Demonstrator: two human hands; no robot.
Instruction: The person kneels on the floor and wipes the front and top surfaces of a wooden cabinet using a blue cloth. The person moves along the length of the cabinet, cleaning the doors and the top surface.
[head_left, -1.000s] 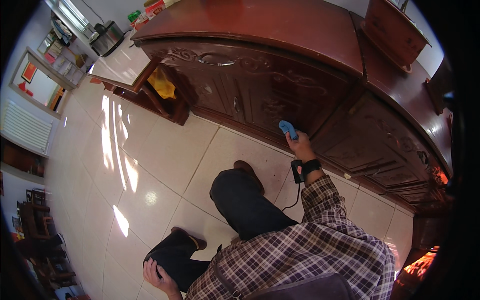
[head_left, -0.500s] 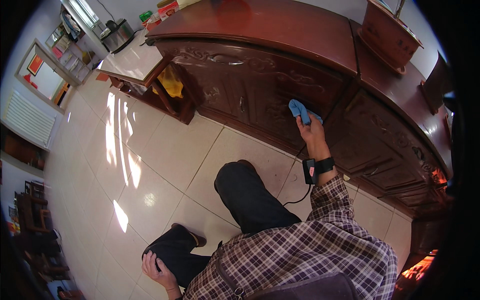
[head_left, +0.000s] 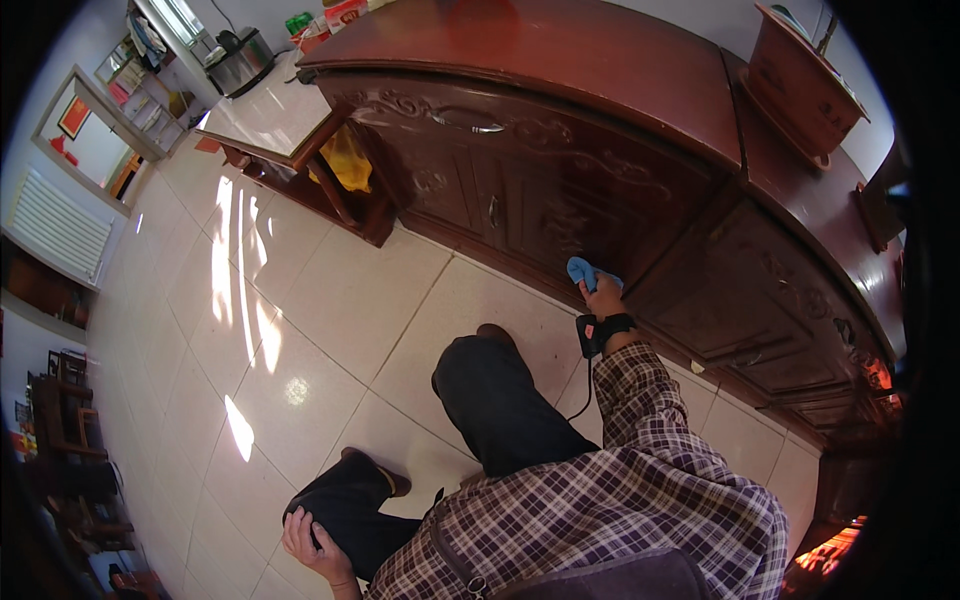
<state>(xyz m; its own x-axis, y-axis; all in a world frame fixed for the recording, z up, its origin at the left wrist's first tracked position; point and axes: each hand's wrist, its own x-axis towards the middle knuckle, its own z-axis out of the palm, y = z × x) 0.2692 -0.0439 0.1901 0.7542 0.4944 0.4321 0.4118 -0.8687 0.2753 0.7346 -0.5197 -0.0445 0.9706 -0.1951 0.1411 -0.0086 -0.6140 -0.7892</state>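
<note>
Right hand [head_left: 602, 297] closed round bunched blue cloth [head_left: 580, 269], low by cabinet [head_left: 560, 165] front; arm [head_left: 635, 382] outstretched, likely for reach. Left hand [head_left: 314, 546], fingers loosely spread, nothing held, rests on knee [head_left: 345, 503], away from cabinet, probably bracing.

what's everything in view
Cabinets: at least 2, reddish, upper centre-right
Cloth: 1, blue, at cabinets
Planter: 1, reddish, on cabinets
Side table: 1, brown, upper left
Bag: 1, yellow, in side table
Appliance: 1, silver, on side table
Containers: several, mostly red, top
Radiator: 1, white, left
Furniture: several, dark, lower left
Tiles: many, cream, underfoot
Wrist device: 1, black, centre-right
Shirt: 1, purplish, lower centre
Trousers: 1, dark, centre
Left hand: 1, bare, on trousers
Right hand: 1, bare, holding cloth
</note>
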